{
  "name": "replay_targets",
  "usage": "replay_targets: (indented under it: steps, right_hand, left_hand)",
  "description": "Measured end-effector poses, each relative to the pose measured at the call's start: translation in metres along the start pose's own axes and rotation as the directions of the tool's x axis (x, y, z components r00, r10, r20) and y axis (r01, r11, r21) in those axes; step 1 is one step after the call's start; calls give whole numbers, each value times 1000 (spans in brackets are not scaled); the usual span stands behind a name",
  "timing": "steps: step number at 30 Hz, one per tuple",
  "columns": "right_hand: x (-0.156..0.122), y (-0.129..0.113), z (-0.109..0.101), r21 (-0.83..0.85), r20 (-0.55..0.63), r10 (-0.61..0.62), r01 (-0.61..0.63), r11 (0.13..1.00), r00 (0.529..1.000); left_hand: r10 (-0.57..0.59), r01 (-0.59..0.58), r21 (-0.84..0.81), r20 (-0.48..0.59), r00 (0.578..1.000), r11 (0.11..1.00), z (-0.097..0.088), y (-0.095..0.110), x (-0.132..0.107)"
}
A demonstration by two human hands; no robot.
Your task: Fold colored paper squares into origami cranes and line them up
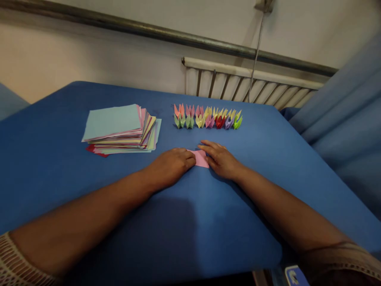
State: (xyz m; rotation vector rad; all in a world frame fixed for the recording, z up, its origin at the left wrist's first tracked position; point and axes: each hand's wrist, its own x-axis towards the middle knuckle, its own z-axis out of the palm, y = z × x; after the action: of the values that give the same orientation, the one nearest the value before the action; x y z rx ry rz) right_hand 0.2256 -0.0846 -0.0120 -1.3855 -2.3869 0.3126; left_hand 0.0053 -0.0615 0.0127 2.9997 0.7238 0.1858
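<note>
A small folded piece of pink paper (200,158) lies on the blue table between my two hands. My left hand (172,165) has its fingers curled over the paper's left edge, pressing it on the tabletop. At the other edge rests my right hand (222,159), fingers spread and stretched out, the lower ones touching the paper. How the paper is folded beneath the fingers is hidden. Beyond my hands stand two rows of folded paper cranes (210,120) in green, yellow, pink, red, purple and orange.
A tall stack of coloured paper sheets (113,123), light blue on top, sits to the left. Behind the blue-covered table (256,222) are a wall, a metal pipe (143,29) and a white radiator (232,83). A blue curtain (348,103) hangs at the right.
</note>
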Motion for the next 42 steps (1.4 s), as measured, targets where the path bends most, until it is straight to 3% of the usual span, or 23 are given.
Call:
replay_targets:
  steps: [5, 9, 13, 17, 21, 27, 35, 42]
  right_hand:
    - [2, 1, 2, 58, -1, -11, 11, 998, 1000]
    - [-5, -17, -6, 43, 0, 75, -75, 996, 997]
    - [-12, -29, -6, 210, 66, 95, -107, 972, 993]
    - [-15, -28, -2, 314, 97, 42, -71, 947, 994]
    - [-12, -22, 3, 270, -3, -18, 18, 963, 1000]
    - [-8, -24, 12, 232, -42, -86, 93, 968, 995]
    - [-6, -23, 19, 368, -127, 22, 26, 929, 992]
    - [4, -22, 20, 336, -72, 121, -90, 938, 990]
  left_hand:
    - [-37, 40, 99, -26, 999, 994, 0, -9, 4]
    - [-124, 125, 29, -51, 991, 992, 4, -12, 4]
    - [-158, 153, -77, -57, 986, 985, 4, -8, 1]
    - [-149, 131, -201, -75, 986, 971, 4, -8, -1]
    - [-233, 206, -313, -52, 971, 927, 5, -15, 0]
    - [-192, 189, -468, 42, 981, 863, -5, -24, -3]
    - [-185, 223, -419, 129, 974, 880, -13, -23, -7]
    - [-186, 226, -457, 132, 974, 860, -14, -23, -5]
